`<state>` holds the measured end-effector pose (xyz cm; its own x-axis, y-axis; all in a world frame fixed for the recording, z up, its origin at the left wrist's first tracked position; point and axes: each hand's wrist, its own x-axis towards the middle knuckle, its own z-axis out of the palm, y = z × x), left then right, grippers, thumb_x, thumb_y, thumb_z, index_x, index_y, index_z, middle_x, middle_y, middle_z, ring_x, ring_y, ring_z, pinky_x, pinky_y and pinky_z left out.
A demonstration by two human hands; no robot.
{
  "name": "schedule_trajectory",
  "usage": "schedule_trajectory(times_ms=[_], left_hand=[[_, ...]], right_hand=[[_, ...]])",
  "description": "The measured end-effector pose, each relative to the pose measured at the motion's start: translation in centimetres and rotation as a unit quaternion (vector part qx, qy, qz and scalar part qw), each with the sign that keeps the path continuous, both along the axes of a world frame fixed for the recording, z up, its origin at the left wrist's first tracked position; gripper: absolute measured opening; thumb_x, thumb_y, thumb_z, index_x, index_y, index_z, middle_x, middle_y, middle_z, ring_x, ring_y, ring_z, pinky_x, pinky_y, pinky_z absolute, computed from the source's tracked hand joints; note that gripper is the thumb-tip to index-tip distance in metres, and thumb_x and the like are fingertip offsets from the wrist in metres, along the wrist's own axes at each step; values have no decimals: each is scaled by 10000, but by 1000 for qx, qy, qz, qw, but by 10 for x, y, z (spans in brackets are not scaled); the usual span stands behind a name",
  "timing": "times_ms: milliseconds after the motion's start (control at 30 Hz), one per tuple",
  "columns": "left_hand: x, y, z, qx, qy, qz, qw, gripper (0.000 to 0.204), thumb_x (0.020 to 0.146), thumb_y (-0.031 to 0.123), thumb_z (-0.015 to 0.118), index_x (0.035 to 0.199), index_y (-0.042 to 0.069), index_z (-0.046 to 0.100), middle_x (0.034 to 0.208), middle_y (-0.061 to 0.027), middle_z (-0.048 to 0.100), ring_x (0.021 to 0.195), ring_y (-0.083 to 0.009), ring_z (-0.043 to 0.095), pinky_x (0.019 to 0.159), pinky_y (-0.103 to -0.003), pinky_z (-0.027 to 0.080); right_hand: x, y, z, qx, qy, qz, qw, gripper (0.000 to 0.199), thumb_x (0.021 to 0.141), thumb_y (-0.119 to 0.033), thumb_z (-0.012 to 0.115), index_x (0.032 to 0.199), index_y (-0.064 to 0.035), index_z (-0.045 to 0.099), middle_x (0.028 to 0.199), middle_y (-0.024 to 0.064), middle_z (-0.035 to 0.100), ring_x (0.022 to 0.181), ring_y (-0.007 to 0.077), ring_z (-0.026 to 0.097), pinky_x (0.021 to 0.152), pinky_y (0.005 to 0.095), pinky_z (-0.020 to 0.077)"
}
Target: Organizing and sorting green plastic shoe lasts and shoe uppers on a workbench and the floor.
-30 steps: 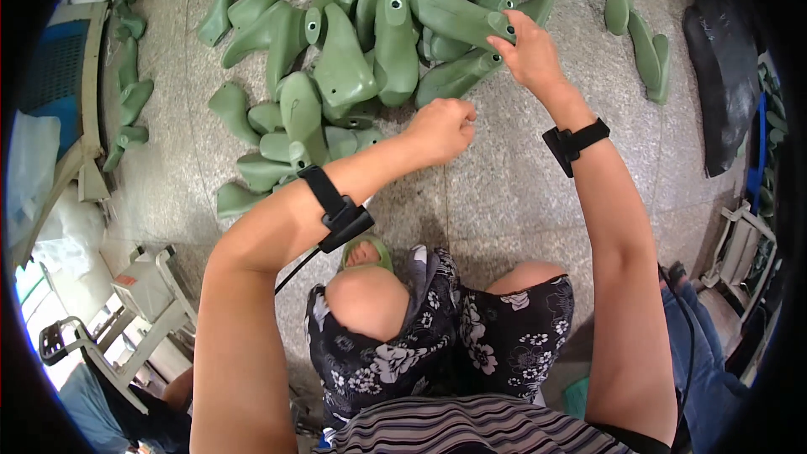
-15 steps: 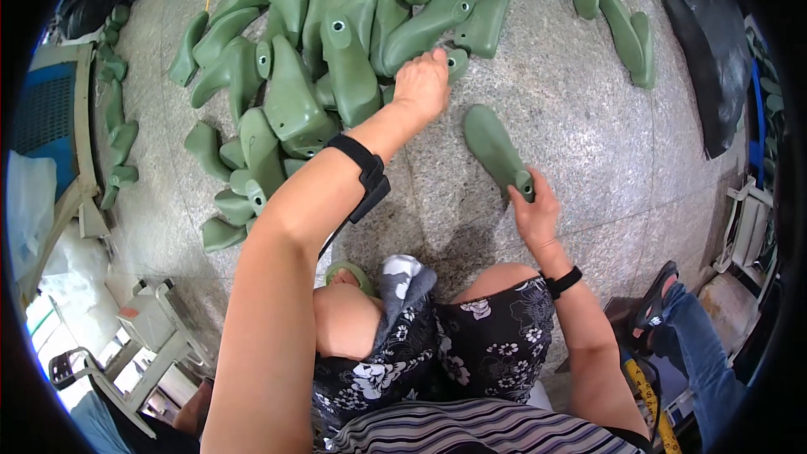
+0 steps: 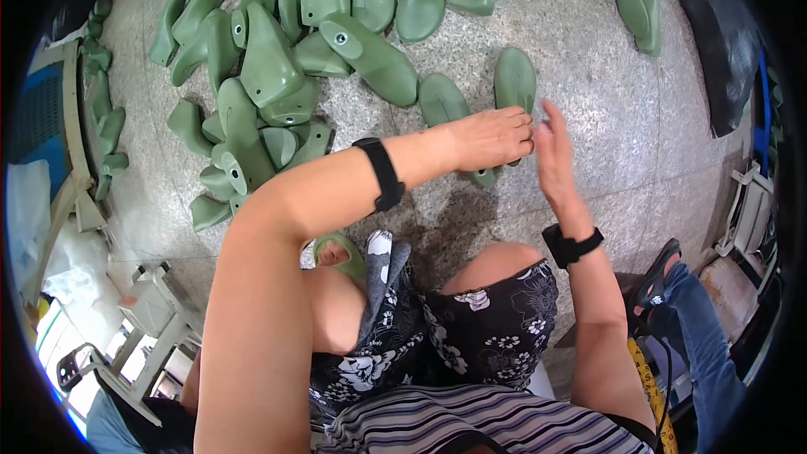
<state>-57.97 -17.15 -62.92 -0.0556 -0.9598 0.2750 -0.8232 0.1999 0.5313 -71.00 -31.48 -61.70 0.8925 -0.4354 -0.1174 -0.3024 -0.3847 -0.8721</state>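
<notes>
My left hand [image 3: 501, 136] reaches across to the right, its fingers curled over a green shoe last [image 3: 515, 76] whose toe points away from me. A second green shoe last [image 3: 442, 99] lies close on its left, its middle hidden under the same hand and its heel showing below the wrist. Just right of those fingertips is my right hand [image 3: 554, 155], slightly blurred, fingers stretched out and holding nothing. Beyond and to the left, a heap of green shoe lasts [image 3: 273, 59] covers the floor.
Several more lasts [image 3: 626, 4] lie in a row at the far right, beside a black sheet [image 3: 710, 50]. A line of lasts [image 3: 109, 126] runs along the left. Chair frames [image 3: 155, 319] stand at the left, and another person's foot [image 3: 660, 282] is at the right.
My left hand has moved right and nearer, from the heap to beside my right hand, bringing a last over. My right hand has let go of its last. The view has shifted slightly.
</notes>
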Motion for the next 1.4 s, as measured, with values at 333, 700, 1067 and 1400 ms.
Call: schedule_trajectory(times_ms=[333, 700, 1067, 1400], left_hand=[[50, 119, 48, 84, -123, 192, 970, 376, 696, 48, 637, 1062, 6, 562, 1186, -180, 513, 1208, -340, 459, 991, -469, 358], [129, 128, 44, 223, -333, 210, 892, 410, 650, 197, 744, 1004, 46, 603, 883, -82, 586, 869, -237, 577, 812, -347, 436], [20, 90, 28, 212, -141, 306, 917, 339, 705, 50, 596, 1025, -48, 540, 777, -141, 596, 616, -265, 651, 485, -363, 517], [5, 163, 26, 300, 72, 389, 868, 585, 822, 138, 602, 1290, -82, 328, 831, -272, 607, 640, -442, 618, 581, -497, 510]], right_hand=[[19, 69, 20, -316, 65, 188, 928, 641, 683, -363, 776, 1149, 22, 564, 1386, 313, 345, 1300, 517, 289, 1007, 609, 292], [5, 38, 11, -322, 60, 124, 937, 317, 706, -196, 728, 822, 86, 641, 1188, 173, 565, 1219, 439, 415, 1006, 483, 379], [-60, -64, 15, -374, 195, 35, 906, 356, 793, -202, 702, 963, 96, 604, 1211, 230, 544, 1184, 443, 450, 994, 482, 381], [104, 5, 21, -348, -17, 130, 928, 487, 787, -141, 694, 1201, 14, 489, 1272, 251, 500, 1143, 419, 497, 972, 466, 399]])
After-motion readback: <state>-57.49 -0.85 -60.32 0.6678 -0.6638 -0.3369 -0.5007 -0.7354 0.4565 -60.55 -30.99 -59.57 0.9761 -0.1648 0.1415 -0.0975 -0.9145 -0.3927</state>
